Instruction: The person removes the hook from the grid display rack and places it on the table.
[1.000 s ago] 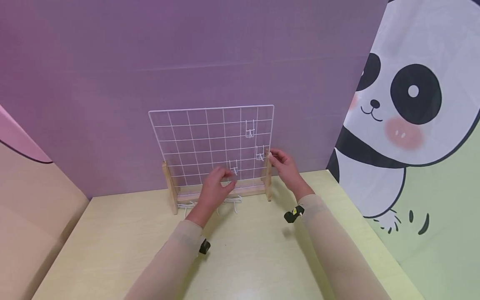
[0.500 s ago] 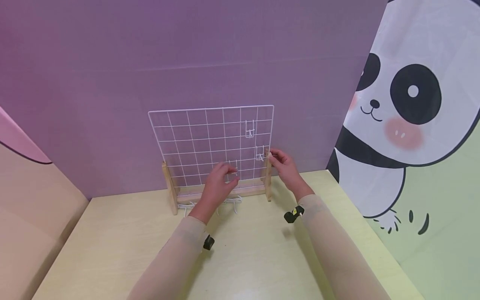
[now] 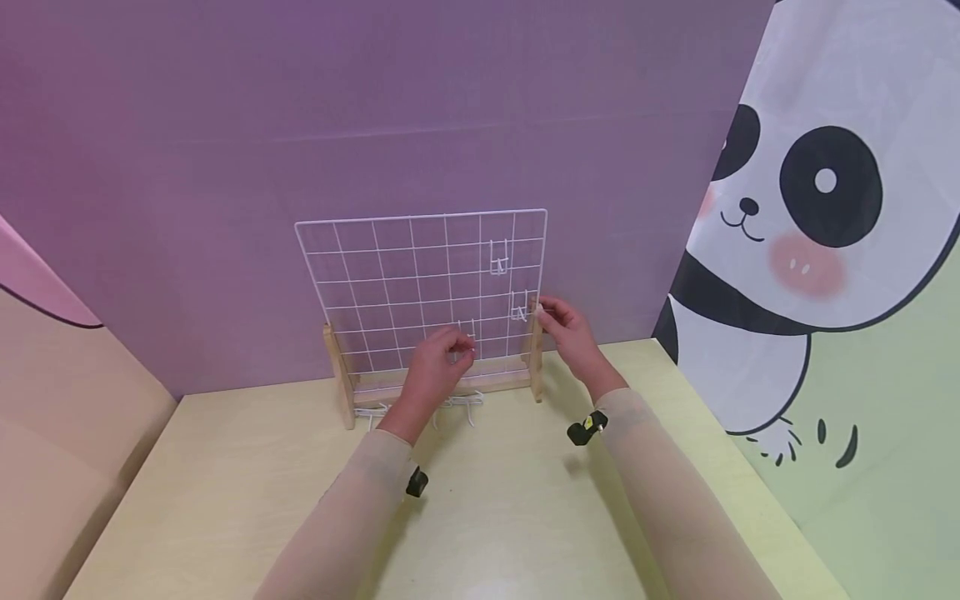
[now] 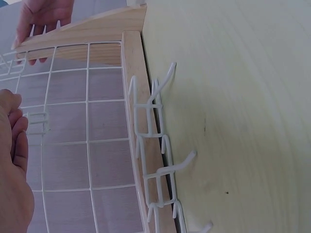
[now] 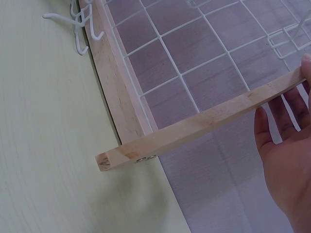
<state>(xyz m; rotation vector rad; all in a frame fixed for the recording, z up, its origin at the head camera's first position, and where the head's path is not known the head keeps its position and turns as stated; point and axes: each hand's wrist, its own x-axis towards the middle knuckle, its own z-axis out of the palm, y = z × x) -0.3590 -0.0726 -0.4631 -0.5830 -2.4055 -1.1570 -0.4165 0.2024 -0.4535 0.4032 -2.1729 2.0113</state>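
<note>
A white wire grid panel (image 3: 405,283) stands upright in a wooden stand (image 3: 342,375). My left hand (image 3: 433,367) is at the lower right of the panel, thumb and fingertips pinching a white wire hook (image 4: 38,124) that sits against the grid; the hand covers most of that hook's front. With my right hand (image 3: 573,340) I grip the stand's right wooden post (image 5: 209,119), thumb in front and fingers behind. Two similar hooks hang on the right side of the grid, an upper hook (image 3: 498,260) and a lower hook (image 3: 519,310).
Several loose white hooks (image 4: 158,182) lie in a row along the stand's bottom bar, on the pale tabletop (image 3: 487,517). A purple wall covering (image 3: 405,100) is behind the panel. At right is a wall with a panda picture (image 3: 787,250).
My left hand has shifted slightly right, and its thumb and fingertips have come closer together at the hook. The right hand stays on the post.
</note>
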